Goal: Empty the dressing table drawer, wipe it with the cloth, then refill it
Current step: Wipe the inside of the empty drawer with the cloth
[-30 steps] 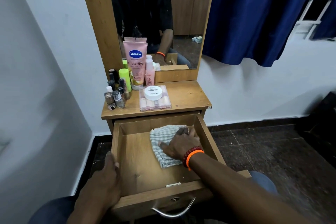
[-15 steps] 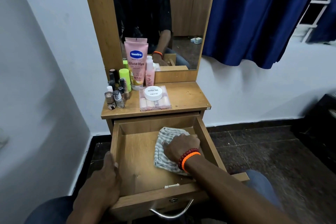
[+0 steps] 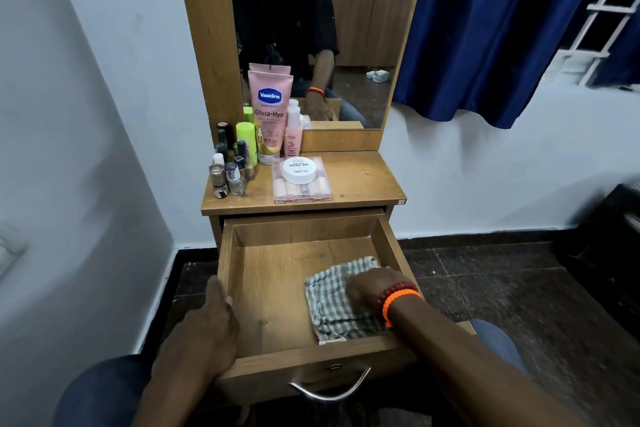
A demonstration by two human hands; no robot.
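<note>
The wooden drawer [image 3: 273, 288] is pulled out and holds only the checked cloth [image 3: 329, 302], which lies at its front right. My right hand [image 3: 369, 289] presses down on the cloth, close to the right wall. My left hand [image 3: 207, 326] grips the drawer's left wall near the front corner, thumb on the inner side. On the table top [image 3: 360, 177] stand a pink Vaseline tube [image 3: 270, 111], a small pink bottle [image 3: 292, 130], a green bottle [image 3: 247, 139] and several nail polish bottles [image 3: 227, 173]. A clear box [image 3: 301, 192] carries a white round jar [image 3: 299, 170].
A metal handle [image 3: 329, 390] hangs on the drawer front, above my knees. The mirror [image 3: 346, 28] rises behind the table top. A white wall is close on the left; a blue curtain [image 3: 502, 28] hangs at the right over dark floor tiles.
My right hand has slid the cloth from the drawer's back middle toward its front right corner. My left hand has stayed on the left wall.
</note>
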